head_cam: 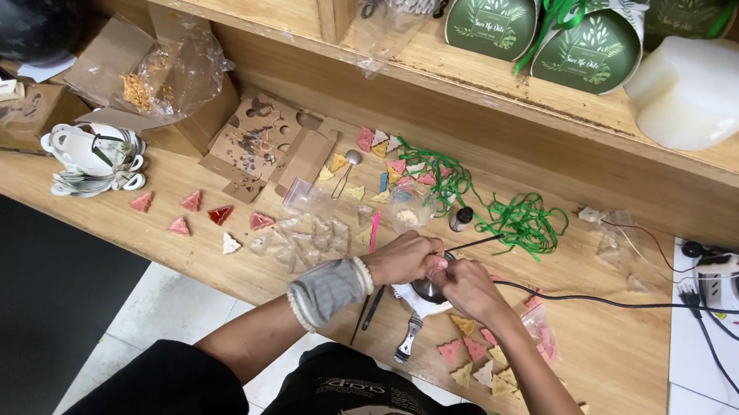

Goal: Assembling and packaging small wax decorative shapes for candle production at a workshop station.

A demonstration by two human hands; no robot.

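Left hand (405,258): fingers curled tight, pinching something small against the other hand; what it grips is hidden.
Right hand (465,285): closed in a pinch, fingertips meeting the left's; it appears to hold the thin black tool (476,241) that slants up and away.
Piece in hand: too small to make out, held directly above a round metal cup (427,290) on the wooden bench (619,355).
Handling: probably light, stiff and chip-prone like the loose triangles; best pinched by its flat faces, not its points.
Near right: pale and pink triangles (476,362) heaped by the forearm.
Near left: red triangles (205,209) spread apart.
Beyond: tangled green ribbon (516,219), small dark bottle (461,218), clear bags (307,233).
Shelf above: white wax block (698,92), green round boxes (589,41).
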